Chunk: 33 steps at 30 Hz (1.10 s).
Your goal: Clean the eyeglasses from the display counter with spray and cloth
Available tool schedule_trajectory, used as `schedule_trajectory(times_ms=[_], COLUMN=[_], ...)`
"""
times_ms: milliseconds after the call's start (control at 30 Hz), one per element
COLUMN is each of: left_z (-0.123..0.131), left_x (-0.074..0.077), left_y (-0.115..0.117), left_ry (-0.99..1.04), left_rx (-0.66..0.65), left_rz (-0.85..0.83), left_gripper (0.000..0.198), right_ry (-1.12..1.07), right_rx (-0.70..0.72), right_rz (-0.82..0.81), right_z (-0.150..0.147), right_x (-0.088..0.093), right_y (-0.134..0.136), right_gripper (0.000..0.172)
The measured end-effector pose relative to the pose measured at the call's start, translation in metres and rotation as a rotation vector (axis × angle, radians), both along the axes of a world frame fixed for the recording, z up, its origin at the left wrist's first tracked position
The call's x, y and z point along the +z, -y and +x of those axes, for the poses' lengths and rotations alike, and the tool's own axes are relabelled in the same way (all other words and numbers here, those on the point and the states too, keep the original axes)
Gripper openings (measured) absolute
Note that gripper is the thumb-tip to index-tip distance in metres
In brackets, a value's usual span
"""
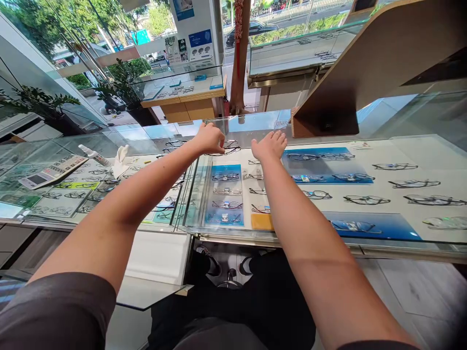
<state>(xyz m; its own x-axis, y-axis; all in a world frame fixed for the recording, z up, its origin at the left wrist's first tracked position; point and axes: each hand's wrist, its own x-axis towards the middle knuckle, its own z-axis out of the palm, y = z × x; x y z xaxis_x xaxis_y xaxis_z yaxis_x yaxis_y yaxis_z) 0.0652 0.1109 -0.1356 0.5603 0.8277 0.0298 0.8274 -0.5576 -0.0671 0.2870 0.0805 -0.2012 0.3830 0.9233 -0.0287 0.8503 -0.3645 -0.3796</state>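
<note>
My left hand is at the far side of the glass display counter, fingers curled and partly turned away. Whatever it holds, if anything, is hidden. A pair of dark-framed eyeglasses shows right beside its thumb; I cannot tell whether the hand touches it or the pair lies under the glass. My right hand rests with its fingers spread near the counter's far edge, holding nothing. Below and between the arms, a blue display panel carries several eyeglasses inside the case.
A white spray bottle, a white cloth and a calculator sit on the left counter. A brown wooden stand rises at the right. An open drawer juts out at lower left.
</note>
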Motion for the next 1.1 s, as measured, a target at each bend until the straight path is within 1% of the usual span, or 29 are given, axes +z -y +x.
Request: schedule_trajectory(times_ms=[133, 200, 300, 400, 467, 533, 667, 733, 800, 833, 900, 967, 1033, 1100], left_z=[0.001, 0.002, 0.003, -0.002, -0.011, -0.023, -0.054, -0.069, -0.085, -0.093, -0.113, -0.134, -0.156, -0.173], left_x=[-0.007, -0.008, -0.001, 0.013, 0.025, 0.039, 0.072, 0.088, 0.099, 0.102, 0.099, 0.086, 0.064, 0.038], left_y=[-0.004, -0.003, 0.007, 0.031, 0.055, 0.086, 0.166, 0.209, 0.248, 0.264, 0.289, 0.303, 0.308, 0.308], left_ry=[0.033, 0.027, 0.01, 0.05, 0.098, 0.136, 0.215, 0.222, 0.179, 0.161, 0.134, 0.113, 0.068, 0.002], left_rx=[0.019, 0.024, 0.038, 0.026, -0.007, -0.065, -0.181, -0.211, -0.216, -0.213, -0.195, -0.142, -0.047, 0.073], left_rz=[-0.05, -0.06, -0.071, -0.1, -0.138, -0.2, -0.302, -0.349, -0.413, -0.439, -0.498, -0.552, -0.608, -0.648], left_gripper=[0.016, 0.014, 0.011, 0.007, 0.009, 0.011, 0.018, 0.019, 0.019, 0.02, 0.02, 0.02, 0.02, 0.02], right_ry=[0.004, 0.003, 0.002, 0.002, 0.005, 0.009, 0.014, 0.017, 0.02, 0.022, 0.025, 0.019, 0.008, 0.006], right_rx=[0.005, 0.001, -0.004, 0.0, 0.001, -0.004, -0.005, -0.007, -0.008, -0.007, -0.004, 0.004, 0.011, 0.011], right_rz=[-0.019, -0.013, -0.002, -0.002, -0.003, -0.006, -0.004, 0.0, -0.001, -0.003, -0.006, -0.007, 0.003, 0.014], right_z=[0.001, 0.001, 0.001, 0.001, 0.001, 0.002, 0.003, 0.003, 0.005, 0.006, 0.008, 0.011, 0.014, 0.015], right_x=[-0.002, -0.003, -0.003, -0.002, -0.002, -0.002, -0.004, -0.005, -0.006, -0.007, -0.009, -0.011, -0.013, -0.014], right_y=[-0.003, -0.003, -0.003, -0.002, -0.002, -0.002, -0.003, -0.004, -0.004, -0.005, -0.007, -0.009, -0.011, -0.013], right_gripper=[0.093, 0.092, 0.091, 0.092, 0.092, 0.092, 0.092, 0.092, 0.092, 0.092, 0.093, 0.094, 0.095, 0.095])
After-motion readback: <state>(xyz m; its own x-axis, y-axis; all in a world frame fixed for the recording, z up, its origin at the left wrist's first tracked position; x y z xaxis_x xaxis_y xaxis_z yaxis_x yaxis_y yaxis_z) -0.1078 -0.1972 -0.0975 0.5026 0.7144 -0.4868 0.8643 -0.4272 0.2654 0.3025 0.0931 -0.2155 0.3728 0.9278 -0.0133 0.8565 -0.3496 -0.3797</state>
